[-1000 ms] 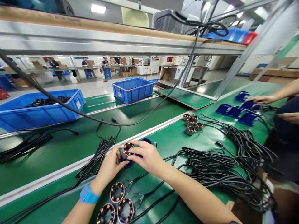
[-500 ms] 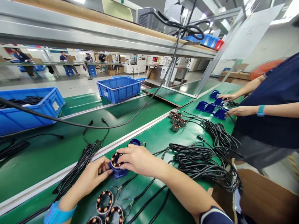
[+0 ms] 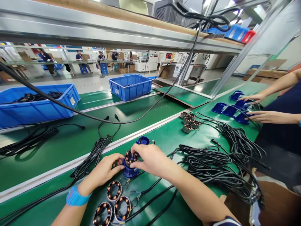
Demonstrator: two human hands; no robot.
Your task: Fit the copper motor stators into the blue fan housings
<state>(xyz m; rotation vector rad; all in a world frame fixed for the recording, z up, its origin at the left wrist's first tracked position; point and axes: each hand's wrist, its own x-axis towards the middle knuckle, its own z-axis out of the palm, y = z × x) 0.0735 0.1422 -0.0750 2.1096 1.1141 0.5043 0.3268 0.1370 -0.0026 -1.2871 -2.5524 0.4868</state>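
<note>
A motor stator [image 3: 129,159], a ring with copper windings, sits tilted in the mouth of a blue plastic housing [image 3: 130,172] on the green bench. My right hand [image 3: 150,158] reaches over from the right, its thumb and fingers pinching the stator. From the other side my left hand [image 3: 109,168], fingers curled, holds the housing by its left edge. Just behind stands a second blue housing [image 3: 143,140]. Nearer to me lie several loose stators, one of them a copper-wound ring [image 3: 114,191], with thin wires and black cables attached.
Coiled black cables [image 3: 207,163] spread to the right, and a cable bundle [image 3: 94,157] lies left. Farther back are more stators [image 3: 188,121], blue bins [image 3: 130,88] and a hanging cable [image 3: 141,117]. At far right a co-worker's hands [image 3: 263,116] handle blue housings [image 3: 229,110].
The camera view has swung left, so things appear shifted right. My right hand's fingers have closed more around the stator; my left hand stays at the housing.
</note>
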